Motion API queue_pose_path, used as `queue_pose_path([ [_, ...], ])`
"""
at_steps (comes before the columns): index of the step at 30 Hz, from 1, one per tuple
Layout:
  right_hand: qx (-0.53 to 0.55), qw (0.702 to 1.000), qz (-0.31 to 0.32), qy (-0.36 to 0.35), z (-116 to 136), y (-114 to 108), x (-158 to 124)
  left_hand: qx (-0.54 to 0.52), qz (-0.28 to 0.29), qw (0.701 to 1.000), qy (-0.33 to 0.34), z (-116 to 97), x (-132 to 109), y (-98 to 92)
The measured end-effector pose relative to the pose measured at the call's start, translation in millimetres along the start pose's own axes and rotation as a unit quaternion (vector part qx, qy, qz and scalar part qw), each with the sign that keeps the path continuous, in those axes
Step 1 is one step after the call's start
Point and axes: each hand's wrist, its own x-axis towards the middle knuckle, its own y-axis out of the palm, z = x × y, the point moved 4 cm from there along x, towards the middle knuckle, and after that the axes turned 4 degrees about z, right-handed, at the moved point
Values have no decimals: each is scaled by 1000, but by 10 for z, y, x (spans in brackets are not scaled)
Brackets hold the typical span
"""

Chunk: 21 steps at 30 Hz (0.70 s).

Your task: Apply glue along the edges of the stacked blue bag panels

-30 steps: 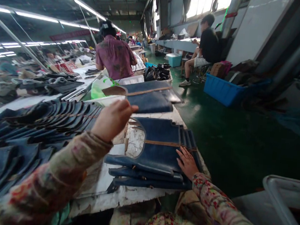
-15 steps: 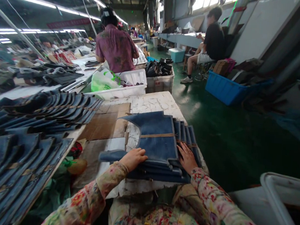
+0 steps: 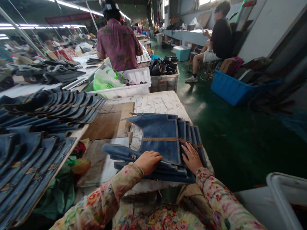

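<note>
A fanned stack of dark blue leather shoe-upper pieces with tan seams lies on a worn white worktable in front of me. My left hand rests on the near left edge of the stack, its fingers curled against the pieces. My right hand lies flat on the right side of the stack with its fingers spread. Both sleeves are floral.
Rows of the same blue pieces cover racks at my left. Brown cardboard lies on the table. White crates stand beyond it, behind them a person in a purple shirt. Another person sits far right near a blue bin. A grey tub rim is at right.
One second ago my left hand held a blue piece up in the air. That piece now lies on the stack, and my left hand has come down onto the stack's near edge.
</note>
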Motion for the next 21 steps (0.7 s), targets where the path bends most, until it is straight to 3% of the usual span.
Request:
queue_pose_path([
  [4, 69, 995, 42, 50, -81, -207, 128, -28, 23, 999, -12, -149, 207, 173],
  [7, 94, 986, 63, 119, -173, -452, 337, -37, 28, 999, -17, -149, 241, 268],
  [10, 89, 983, 70, 143, -164, -570, 615, -37, 25, 999, -21, -130, 231, 286],
  [15, 83, 974, 94, 189, -34, -344, 989, -29, 25, 999, -27, -151, 233, 259],
  [21, 71, 961, 116, 239, -28, -89, 1076, -19, 22, 999, -35, -172, 228, 264],
])
